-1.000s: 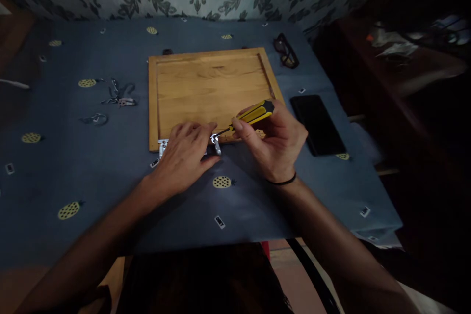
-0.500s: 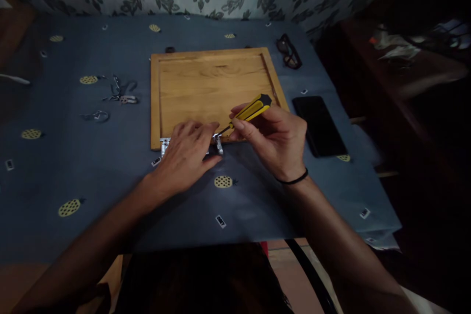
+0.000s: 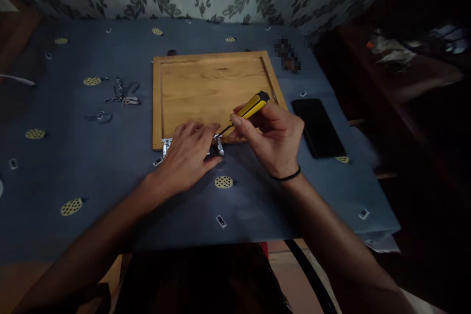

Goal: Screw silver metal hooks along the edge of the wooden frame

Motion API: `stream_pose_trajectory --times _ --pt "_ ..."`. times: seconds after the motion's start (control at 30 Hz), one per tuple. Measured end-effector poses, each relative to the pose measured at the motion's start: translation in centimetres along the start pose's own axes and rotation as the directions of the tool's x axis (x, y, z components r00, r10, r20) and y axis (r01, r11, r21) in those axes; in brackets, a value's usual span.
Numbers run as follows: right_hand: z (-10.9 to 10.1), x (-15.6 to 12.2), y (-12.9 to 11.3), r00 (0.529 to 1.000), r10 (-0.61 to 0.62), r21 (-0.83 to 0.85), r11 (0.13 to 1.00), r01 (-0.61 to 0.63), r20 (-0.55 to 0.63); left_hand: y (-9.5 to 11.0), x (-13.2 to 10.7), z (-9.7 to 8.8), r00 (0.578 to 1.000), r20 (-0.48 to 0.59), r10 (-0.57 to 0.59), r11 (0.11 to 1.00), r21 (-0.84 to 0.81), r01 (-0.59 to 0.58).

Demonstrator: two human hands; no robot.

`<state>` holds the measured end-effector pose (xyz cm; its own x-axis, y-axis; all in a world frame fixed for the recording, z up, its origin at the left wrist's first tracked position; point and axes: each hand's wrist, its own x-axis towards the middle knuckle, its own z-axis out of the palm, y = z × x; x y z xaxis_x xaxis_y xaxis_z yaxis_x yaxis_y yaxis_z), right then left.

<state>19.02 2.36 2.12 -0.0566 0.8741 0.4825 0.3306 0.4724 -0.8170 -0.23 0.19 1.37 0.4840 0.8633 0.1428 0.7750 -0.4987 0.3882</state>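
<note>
A wooden panel (image 3: 209, 88) with a raised frame lies flat on a blue tablecloth (image 3: 110, 167). A silver metal hinge (image 3: 220, 145) sits along the panel's near edge. My left hand (image 3: 187, 154) rests palm down over this hinge, fingers pressed on it. My right hand (image 3: 274, 135) grips a yellow-and-black screwdriver (image 3: 250, 108), whose tip points down-left onto the hinge right beside my left fingertips.
Loose metal fittings (image 3: 119, 93) lie on the cloth left of the panel. A black phone (image 3: 318, 127) lies to the right, with a blurred dark object (image 3: 287, 55) behind it. A patterned wall rises behind the table. A dark cluttered surface (image 3: 397, 54) stands at far right.
The screwdriver handle has tilted a little more upright and my right hand has shifted slightly. My left hand stays on the hinge.
</note>
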Motion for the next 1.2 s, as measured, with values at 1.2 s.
stream_pose_trajectory --times 1.2 --pt "-2.0 -2.6 -0.9 0.981 0.022 -0.005 1.000 -0.023 -0.194 -0.5 -0.6 0.1 0.995 -0.087 0.042 0.998 0.040 -0.038"
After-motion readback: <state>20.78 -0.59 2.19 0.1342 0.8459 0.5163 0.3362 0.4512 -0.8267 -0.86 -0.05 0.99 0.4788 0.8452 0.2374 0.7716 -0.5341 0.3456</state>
